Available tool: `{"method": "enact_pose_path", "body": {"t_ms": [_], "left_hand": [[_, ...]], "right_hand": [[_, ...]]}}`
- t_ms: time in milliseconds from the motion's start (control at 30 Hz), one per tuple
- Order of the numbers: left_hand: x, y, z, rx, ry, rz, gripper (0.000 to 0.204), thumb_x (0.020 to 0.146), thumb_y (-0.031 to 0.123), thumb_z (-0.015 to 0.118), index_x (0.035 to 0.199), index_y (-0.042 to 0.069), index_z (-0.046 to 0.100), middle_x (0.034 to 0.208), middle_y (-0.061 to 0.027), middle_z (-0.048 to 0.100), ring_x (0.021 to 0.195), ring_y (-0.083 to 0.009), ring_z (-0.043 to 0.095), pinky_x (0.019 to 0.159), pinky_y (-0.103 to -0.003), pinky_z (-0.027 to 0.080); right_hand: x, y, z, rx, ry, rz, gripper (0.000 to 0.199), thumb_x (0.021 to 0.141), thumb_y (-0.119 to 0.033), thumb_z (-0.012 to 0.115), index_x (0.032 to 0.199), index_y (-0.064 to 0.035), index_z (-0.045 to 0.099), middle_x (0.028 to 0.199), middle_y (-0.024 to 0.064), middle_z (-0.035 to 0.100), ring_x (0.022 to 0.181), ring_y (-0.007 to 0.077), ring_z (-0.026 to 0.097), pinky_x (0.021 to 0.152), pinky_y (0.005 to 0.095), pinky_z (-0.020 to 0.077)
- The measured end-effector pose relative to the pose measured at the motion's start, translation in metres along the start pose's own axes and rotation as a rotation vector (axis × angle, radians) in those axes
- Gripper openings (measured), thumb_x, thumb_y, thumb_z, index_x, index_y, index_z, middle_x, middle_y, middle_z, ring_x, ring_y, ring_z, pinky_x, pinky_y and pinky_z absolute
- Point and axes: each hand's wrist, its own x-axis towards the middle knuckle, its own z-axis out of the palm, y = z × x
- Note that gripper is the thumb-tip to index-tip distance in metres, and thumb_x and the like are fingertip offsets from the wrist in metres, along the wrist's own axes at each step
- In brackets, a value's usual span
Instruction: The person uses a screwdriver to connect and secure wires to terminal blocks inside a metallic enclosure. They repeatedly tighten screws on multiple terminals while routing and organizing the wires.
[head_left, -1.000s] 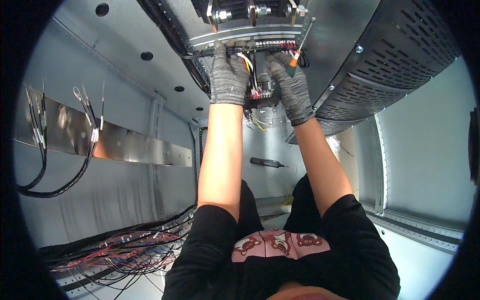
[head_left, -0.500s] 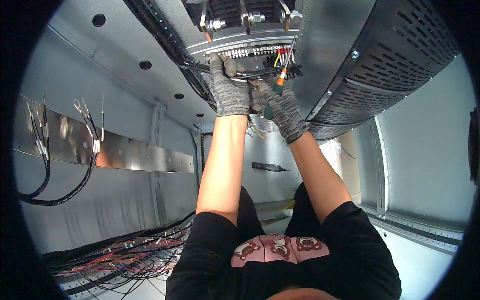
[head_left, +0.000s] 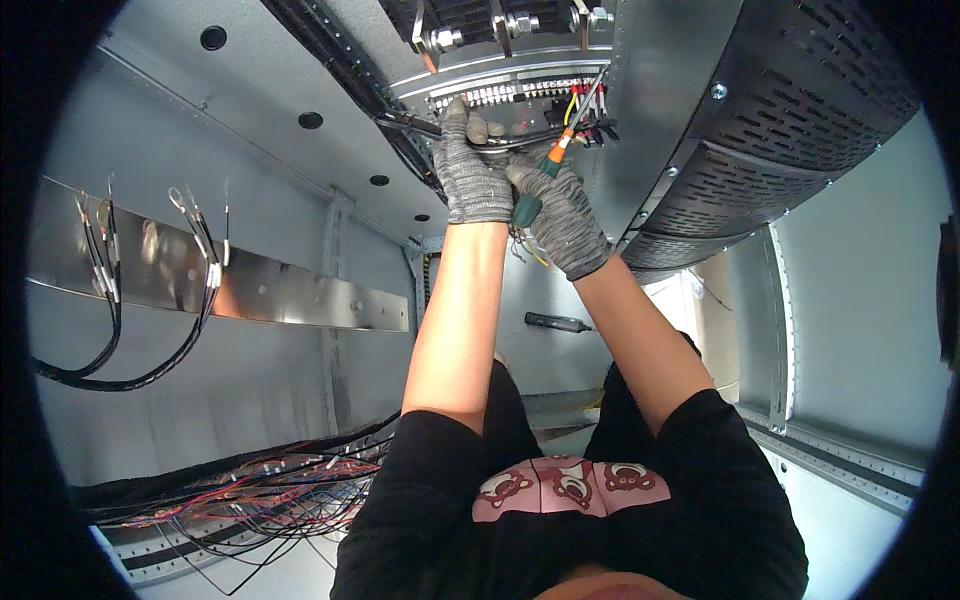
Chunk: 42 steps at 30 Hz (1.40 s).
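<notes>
Grey knitted gloves cover both hands, raised side by side below a terminal strip (head_left: 490, 96). My left hand (head_left: 472, 175) is closed around a black cable (head_left: 552, 134) that runs across under the strip. My right hand (head_left: 568, 218) touches the left one and has a screwdriver (head_left: 552, 163) tucked in it. That tool's green and orange handle slants over the glove, its metal shaft rising toward the strip's right end. Whether the right fingertips also pinch the cable is hidden. Wires with red sleeves and a yellow wire (head_left: 571, 108) join the strip there.
Above are metal bars with bolts (head_left: 522, 24). A black slotted cover (head_left: 770, 140) curves along the right. Lugged cables (head_left: 205, 250) hang by a metal bar at left, over a tangle of wires (head_left: 270, 490). A black pen-shaped tool (head_left: 557, 322) lies below my hands.
My right hand has drawn in against the left, and the screwdriver's handle now lies across the glove in fuller sight. The whole view has shifted slightly.
</notes>
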Motion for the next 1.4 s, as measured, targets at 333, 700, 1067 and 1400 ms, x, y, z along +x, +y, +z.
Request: {"method": "enact_pose_path", "body": {"t_ms": [333, 700, 1067, 1400], "left_hand": [[-0.01, 0.003, -0.002, 0.066, 0.075, 0.113, 0.011, 0.092, 0.014, 0.058, 0.093, 0.004, 0.056, 0.061, -0.0018, 0.051, 0.059, -0.0173, 0.053, 0.058, -0.03, 0.048], [-0.017, 0.011, -0.02, 0.348, -0.07, 0.158, 0.011, 0.088, 0.011, 0.063, 0.093, 0.004, 0.057, 0.079, -0.0056, 0.061, 0.072, -0.0164, 0.058, 0.069, -0.03, 0.048], [-0.024, 0.062, 0.042, 1.901, -0.424, 0.75, 0.025, 0.085, 0.021, 0.06, 0.104, 0.005, 0.06, 0.091, -0.0174, 0.063, 0.094, -0.0327, 0.061, 0.088, -0.041, 0.046], [0.129, 0.009, -0.022, 2.463, -1.221, -0.078, 0.026, 0.076, 0.021, 0.063, 0.092, 0.001, 0.067, 0.083, -0.0195, 0.067, 0.076, -0.0349, 0.063, 0.071, -0.042, 0.049]], "right_hand": [[0.012, 0.008, 0.008, 0.091, 0.035, -0.072, 0.036, 0.092, -0.01, 0.062, 0.126, -0.0054, 0.052, 0.107, 0.0052, 0.061, 0.093, 0.0121, 0.058, 0.081, 0.0254, 0.0484], [0.017, 0.015, 0.027, -0.192, 0.341, -0.083, 0.014, 0.088, -0.021, 0.068, 0.093, -0.0074, 0.066, 0.074, -0.0029, 0.059, 0.062, 0.0057, 0.049, 0.053, 0.0218, 0.0383], [0.018, 0.014, 0.008, -0.236, 0.261, -0.088, 0.018, 0.089, -0.022, 0.066, 0.094, -0.0045, 0.067, 0.08, 0.0005, 0.063, 0.068, 0.0086, 0.055, 0.062, 0.024, 0.0448], [0.012, 0.028, 0.014, -0.287, 0.117, -0.158, 0.018, 0.091, -0.019, 0.064, 0.104, -0.0083, 0.06, 0.082, -0.0037, 0.058, 0.069, 0.0062, 0.051, 0.06, 0.023, 0.0434]]}}
